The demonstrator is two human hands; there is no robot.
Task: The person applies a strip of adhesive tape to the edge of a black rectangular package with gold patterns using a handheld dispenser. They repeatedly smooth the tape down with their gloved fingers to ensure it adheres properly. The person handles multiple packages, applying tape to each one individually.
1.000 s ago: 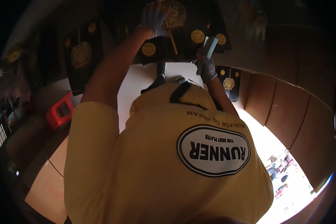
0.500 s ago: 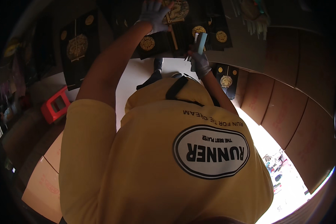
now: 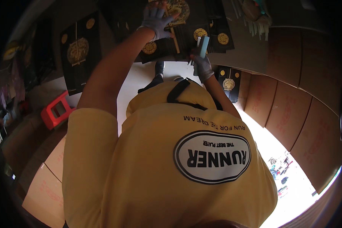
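My left hand (image 3: 155, 23), in a grey glove, lies with its fingers spread over a black flat package (image 3: 184, 28) with a large gold dragon emblem. A narrow tan strip (image 3: 175, 40) runs down beside this hand. My right hand (image 3: 203, 67), gloved too, is closed around a long pale-teal and metal tool (image 3: 203, 46) shaped like a stapler. The tool points up and away, just over the near edge of the black packages. Smaller gold medallions (image 3: 149, 48) show on the overlapping black pieces. The right fingertips are partly hidden.
Another black package (image 3: 78, 53) with gold emblems lies to the left on the dark table (image 3: 250, 55). A red plastic stool (image 3: 57, 110) stands at left. Brown cartons (image 3: 288, 110) line the right side. Beside them is a smaller black-and-gold package (image 3: 228, 84). More cartons (image 3: 45, 188) sit lower left.
The view has shifted slightly. My left hand has come a little nearer, still spread on the black package. My right hand keeps hold of the stapler-like tool, almost in place.
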